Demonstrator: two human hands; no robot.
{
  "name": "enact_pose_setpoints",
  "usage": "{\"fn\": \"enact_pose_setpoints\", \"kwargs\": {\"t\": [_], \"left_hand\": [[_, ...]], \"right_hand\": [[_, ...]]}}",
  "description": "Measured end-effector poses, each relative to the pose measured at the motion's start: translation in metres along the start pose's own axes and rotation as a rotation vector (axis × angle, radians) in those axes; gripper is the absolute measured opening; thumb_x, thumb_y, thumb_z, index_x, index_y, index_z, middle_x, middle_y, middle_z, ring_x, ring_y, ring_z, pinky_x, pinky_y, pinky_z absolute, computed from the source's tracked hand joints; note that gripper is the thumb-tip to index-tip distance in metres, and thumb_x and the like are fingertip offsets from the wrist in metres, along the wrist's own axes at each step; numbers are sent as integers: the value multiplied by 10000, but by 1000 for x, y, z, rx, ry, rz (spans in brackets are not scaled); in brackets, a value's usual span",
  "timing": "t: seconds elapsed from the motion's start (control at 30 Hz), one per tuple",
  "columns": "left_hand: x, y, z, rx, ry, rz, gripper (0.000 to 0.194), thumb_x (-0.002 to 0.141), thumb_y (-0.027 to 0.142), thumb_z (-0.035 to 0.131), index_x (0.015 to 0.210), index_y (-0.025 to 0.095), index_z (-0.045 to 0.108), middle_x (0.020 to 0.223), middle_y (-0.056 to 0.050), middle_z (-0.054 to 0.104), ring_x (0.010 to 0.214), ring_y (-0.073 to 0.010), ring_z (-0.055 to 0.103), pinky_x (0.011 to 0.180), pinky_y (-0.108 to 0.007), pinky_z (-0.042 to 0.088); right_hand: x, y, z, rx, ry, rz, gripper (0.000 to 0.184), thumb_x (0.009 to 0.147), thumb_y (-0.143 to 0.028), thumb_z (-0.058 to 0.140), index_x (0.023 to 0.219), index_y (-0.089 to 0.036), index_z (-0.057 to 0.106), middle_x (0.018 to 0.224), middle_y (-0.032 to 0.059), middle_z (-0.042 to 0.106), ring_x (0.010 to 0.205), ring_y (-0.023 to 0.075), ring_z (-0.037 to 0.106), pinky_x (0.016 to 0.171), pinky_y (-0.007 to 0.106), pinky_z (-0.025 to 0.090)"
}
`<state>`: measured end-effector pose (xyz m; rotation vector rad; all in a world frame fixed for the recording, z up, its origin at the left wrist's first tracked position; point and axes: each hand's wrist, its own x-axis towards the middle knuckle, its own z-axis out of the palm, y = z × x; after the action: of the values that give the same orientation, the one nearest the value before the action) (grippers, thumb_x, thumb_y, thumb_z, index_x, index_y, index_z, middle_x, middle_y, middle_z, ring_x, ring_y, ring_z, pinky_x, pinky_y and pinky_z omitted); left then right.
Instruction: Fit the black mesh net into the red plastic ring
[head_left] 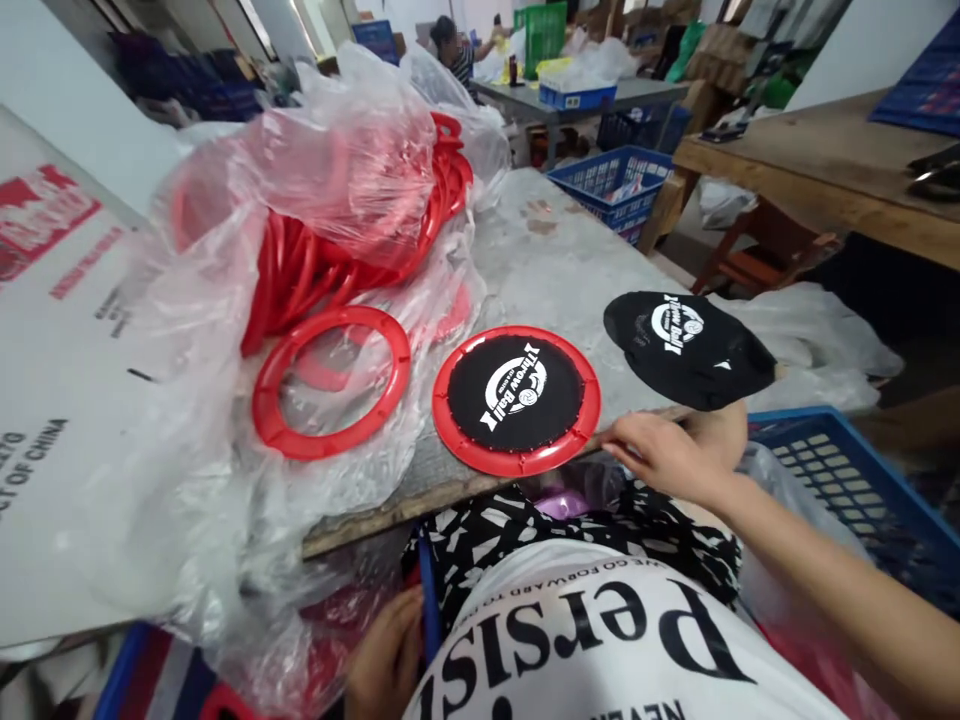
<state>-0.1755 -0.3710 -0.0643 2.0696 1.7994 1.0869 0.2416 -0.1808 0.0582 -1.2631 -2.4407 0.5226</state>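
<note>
A red ring with a black "Throw Ball" fabric disc [517, 395] fitted inside lies flat at the table's near edge. My right hand [667, 455] is just right of its rim, fingers loosely stretched out and nothing visible in them; whether the fingertips touch the rim I cannot tell. Black printed fabric pieces [686, 350] lie beyond that hand, on the right. To the left, a bare red ring [271, 420] rests on clear plastic. Low in the view, my left hand [386, 650] is below the table beside a blue upright edge, blurred, its grip unclear.
A large clear plastic bag [337, 140] holds several red rings [300, 265] on the table's left. A white carton [67, 400] stands at far left. Blue baskets [855, 470] flank the table on the right. Behind, a person [452, 50] sits near another table.
</note>
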Motion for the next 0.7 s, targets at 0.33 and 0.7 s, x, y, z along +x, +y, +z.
{"fn": "enact_pose_setpoints", "kwargs": {"t": [0.33, 0.7], "left_hand": [[180, 52, 15, 4, 136, 78, 385, 940, 247, 533, 1323, 215, 517, 1319, -123, 596, 1099, -208, 649, 945, -392, 576], [327, 38, 63, 339, -312, -141, 339, 945, 401, 535, 1160, 161, 638, 1278, -131, 624, 1221, -339, 519, 1045, -495, 400]], "right_hand": [[212, 36, 7, -260, 89, 205, 333, 1030, -235, 589, 1342, -117, 603, 1283, 145, 590, 1174, 321, 525, 1022, 376, 426], [171, 61, 30, -244, 73, 318, 242, 1024, -250, 560, 1180, -107, 677, 1100, 158, 653, 1056, 330, 592, 921, 392, 478]]}}
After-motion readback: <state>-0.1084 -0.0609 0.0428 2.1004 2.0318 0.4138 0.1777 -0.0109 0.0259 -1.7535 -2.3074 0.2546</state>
